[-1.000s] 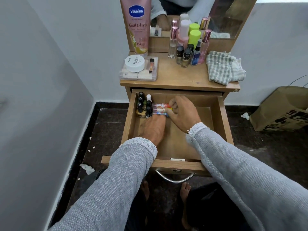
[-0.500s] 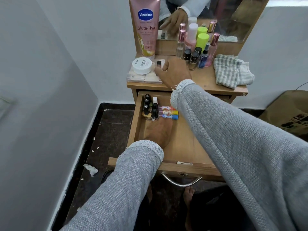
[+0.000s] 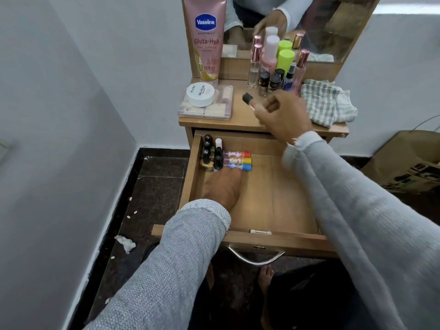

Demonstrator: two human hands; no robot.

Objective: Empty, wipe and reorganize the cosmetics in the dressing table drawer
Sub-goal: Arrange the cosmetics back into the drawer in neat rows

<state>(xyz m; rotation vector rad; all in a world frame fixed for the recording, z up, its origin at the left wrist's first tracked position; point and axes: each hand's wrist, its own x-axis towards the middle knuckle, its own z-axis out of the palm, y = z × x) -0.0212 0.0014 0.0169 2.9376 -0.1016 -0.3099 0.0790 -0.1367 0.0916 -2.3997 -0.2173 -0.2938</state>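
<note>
above drawer (image 3: 262, 236): right hand (image 3: 283, 115) pinches small black-capped tube (image 3: 248, 101); light, rigid, slick, grip mid-body. left hand (image 3: 223, 186) flat in drawer, fingers straight.

2 hands: left hand (image 3: 223, 186) flat in the drawer (image 3: 273, 206), right hand (image 3: 281, 115) pinching 1 small black-capped bottle (image 3: 248, 101). In drawer: 3 printed tubes (image 3: 237, 159) w/ red, yellow, blue caps; a cluster of approx. 6 dark-capped polish bottles (image 3: 210, 154), exact no. hard to tell. On top: 1 Vaseline tube (image 3: 206, 39), 1 white round jar (image 3: 200, 94), 1 clear case (image 3: 206, 108), 1 checked cloth (image 3: 326, 103), approx. 8 upright bottles (image 3: 273, 65) by the mirror (image 3: 333, 27), some overlapping. 1 paper bag (image 3: 407, 160) on floor.
</note>
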